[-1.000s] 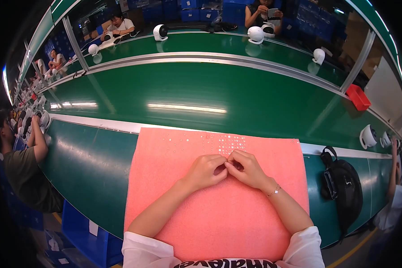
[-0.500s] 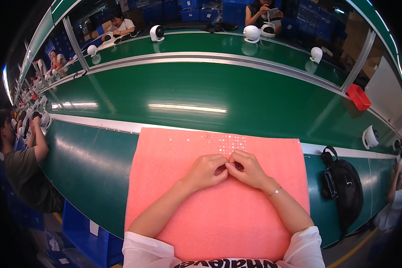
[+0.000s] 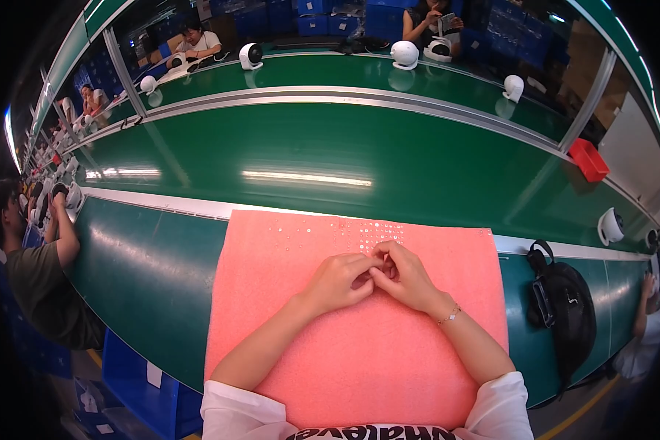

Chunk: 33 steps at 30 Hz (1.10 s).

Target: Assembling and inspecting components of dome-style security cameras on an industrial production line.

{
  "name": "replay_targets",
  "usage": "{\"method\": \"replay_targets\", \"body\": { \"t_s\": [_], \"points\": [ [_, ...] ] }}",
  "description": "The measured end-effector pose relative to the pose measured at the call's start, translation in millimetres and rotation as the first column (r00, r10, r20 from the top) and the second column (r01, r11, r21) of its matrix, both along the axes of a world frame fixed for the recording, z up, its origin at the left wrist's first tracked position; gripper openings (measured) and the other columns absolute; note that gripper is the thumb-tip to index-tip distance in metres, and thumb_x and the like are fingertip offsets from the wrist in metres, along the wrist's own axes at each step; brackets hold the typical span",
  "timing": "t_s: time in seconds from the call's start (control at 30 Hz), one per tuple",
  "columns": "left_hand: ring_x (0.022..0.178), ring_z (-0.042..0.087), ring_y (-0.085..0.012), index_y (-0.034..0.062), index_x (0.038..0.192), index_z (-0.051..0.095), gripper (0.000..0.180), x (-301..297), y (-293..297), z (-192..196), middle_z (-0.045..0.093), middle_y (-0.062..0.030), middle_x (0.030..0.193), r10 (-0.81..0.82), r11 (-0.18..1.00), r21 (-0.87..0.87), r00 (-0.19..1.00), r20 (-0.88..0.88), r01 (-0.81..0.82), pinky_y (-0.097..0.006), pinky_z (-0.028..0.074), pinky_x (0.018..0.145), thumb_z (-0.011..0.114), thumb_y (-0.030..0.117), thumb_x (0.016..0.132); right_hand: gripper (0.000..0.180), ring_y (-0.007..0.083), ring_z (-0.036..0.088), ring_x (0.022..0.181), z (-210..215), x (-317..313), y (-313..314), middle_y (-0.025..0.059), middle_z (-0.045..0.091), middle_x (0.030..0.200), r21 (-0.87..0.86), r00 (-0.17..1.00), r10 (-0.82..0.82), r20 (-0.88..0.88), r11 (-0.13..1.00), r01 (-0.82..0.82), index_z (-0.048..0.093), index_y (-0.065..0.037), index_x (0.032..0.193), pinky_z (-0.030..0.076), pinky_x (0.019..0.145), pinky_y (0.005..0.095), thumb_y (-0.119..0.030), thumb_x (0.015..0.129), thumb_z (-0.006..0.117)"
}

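Observation:
My left hand [image 3: 337, 281] and my right hand [image 3: 412, 281] meet over a pink foam sheet [image 3: 344, 359], fingertips touching. Both are closed in a pinch, and whatever lies between the fingertips is hidden or too small to make out. Just beyond my fingers, small shiny round pieces [image 3: 383, 233] sit in tidy rows on the sheet. A few more loose shiny pieces [image 3: 308, 230] are scattered to the left, near its far edge. A thin bracelet is on my right wrist.
Past the sheet runs a wide green conveyor belt [image 3: 220, 154]. White rounded cameras [image 3: 404, 55] stand on a farther belt. A black bag [image 3: 570, 308] lies at right, a red bin [image 3: 589, 160] farther back. A co-worker [image 3: 36, 271] sits at left above a blue crate [image 3: 135, 389].
My right fingers have lifted and shifted slightly over the left fingertips. On the far belt the white cameras have slid left; the one on the near belt at right has moved a little right.

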<state>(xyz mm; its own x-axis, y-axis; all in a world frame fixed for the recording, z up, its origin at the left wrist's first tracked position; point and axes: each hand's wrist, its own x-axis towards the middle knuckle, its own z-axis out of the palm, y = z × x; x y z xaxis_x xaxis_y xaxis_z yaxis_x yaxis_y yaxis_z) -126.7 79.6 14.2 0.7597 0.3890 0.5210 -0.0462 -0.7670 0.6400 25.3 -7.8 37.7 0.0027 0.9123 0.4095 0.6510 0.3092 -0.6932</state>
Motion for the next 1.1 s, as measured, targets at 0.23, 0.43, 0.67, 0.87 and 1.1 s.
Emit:
{"method": "replay_targets", "body": {
  "t_s": [0.23, 0.43, 0.67, 0.87, 1.1],
  "points": [
    [0.086, 0.062, -0.0278, 0.0225, 0.119, 0.054, 0.054, -1, -9, 1, 0.056, -0.0111, 0.116, 0.052, 0.954, 0.297, 0.999, 0.001, -0.050, -0.036, 0.052, 0.066, 0.065, 0.005, 0.070, 0.017, 0.0200, 0.056, 0.061, 10, 10, -5, 0.0098, 0.058, 0.075, 0.086, 0.982, 0.175, -0.073, 0.982, -0.169, 0.056, -0.001, 0.086, 0.045, 0.054, 0.0294, -0.007, 0.074, 0.067],
    [0.080, 0.061, -0.0239, 0.0243, 0.105, 0.058, 0.034, -6, -15, 13, 0.058, -0.0083, 0.114, 0.020, 0.883, 0.466, 0.997, 0.079, -0.055, -0.036, 0.051, 0.063, 0.066, 0.015, 0.074, 0.010, 0.0264, 0.054, 0.052, 53, -7, -16, 0.0103, 0.054, 0.061, 0.172, 0.937, 0.349, -0.002, 0.923, -0.344, 0.053, -0.002, 0.072, 0.041, 0.047, 0.0340, -0.002, 0.065, 0.060],
    [0.048, 0.052, -0.0197, 0.0048, 0.072, 0.060, 0.036, -9, -33, 10, 0.056, -0.0037, 0.061, 0.052, 0.956, 0.272, 0.976, 0.213, -0.110, -0.031, 0.044, 0.046, 0.068, 0.040, 0.068, 0.014, 0.0228, 0.047, 0.046, 67, -22, -25, 0.0041, 0.047, 0.054, 0.227, 0.872, 0.489, -0.003, 0.850, -0.476, 0.049, -0.008, 0.065, 0.037, 0.042, 0.0319, 0.000, 0.056, 0.056],
    [0.044, 0.048, -0.0181, 0.0036, 0.067, 0.060, 0.036, -10, -33, 17, 0.052, -0.0029, 0.055, -0.016, 0.953, 0.291, 0.947, 0.322, -0.083, -0.029, 0.041, 0.043, 0.070, 0.038, 0.064, 0.015, 0.0215, 0.044, 0.044, 69, -28, -28, 0.0022, 0.045, 0.053, 0.212, 0.853, 0.520, -0.044, 0.839, -0.501, 0.045, -0.009, 0.063, 0.036, 0.041, 0.0312, 0.000, 0.054, 0.054],
    [0.043, 0.048, -0.0183, 0.0032, 0.067, 0.060, 0.032, -15, -34, 20, 0.053, -0.0033, 0.056, -0.023, 0.962, 0.264, 0.941, 0.338, -0.071, -0.028, 0.040, 0.042, 0.071, 0.032, 0.061, 0.015, 0.0224, 0.044, 0.045, 73, -28, -28, 0.0028, 0.047, 0.054, 0.153, 0.836, 0.544, -0.067, 0.834, -0.530, 0.047, -0.009, 0.064, 0.036, 0.042, 0.0315, -0.005, 0.055, 0.058]
  ]
}}
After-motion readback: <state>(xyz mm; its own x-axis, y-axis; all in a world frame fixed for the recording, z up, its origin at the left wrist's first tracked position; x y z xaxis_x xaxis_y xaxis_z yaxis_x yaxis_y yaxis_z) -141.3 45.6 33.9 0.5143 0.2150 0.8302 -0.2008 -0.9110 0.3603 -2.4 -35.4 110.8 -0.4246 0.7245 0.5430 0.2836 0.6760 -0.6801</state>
